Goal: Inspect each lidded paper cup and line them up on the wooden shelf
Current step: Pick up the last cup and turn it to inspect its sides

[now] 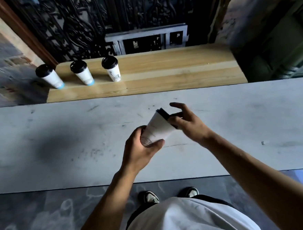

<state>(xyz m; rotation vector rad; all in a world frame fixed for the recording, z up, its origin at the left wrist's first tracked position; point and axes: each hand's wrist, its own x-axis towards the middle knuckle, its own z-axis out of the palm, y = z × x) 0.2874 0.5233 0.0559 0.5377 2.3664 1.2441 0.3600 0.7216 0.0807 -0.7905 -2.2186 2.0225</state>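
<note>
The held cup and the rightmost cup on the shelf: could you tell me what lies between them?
Head view: only bare grey table, then a bare strip of wooden shelf, between the held cup and the rightmost shelf cup.

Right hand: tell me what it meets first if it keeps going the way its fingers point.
The black lid of the tilted cup that the left hand grips by its base. The right hand points up-left at it and seems to touch it, though depth is unclear.
</note>
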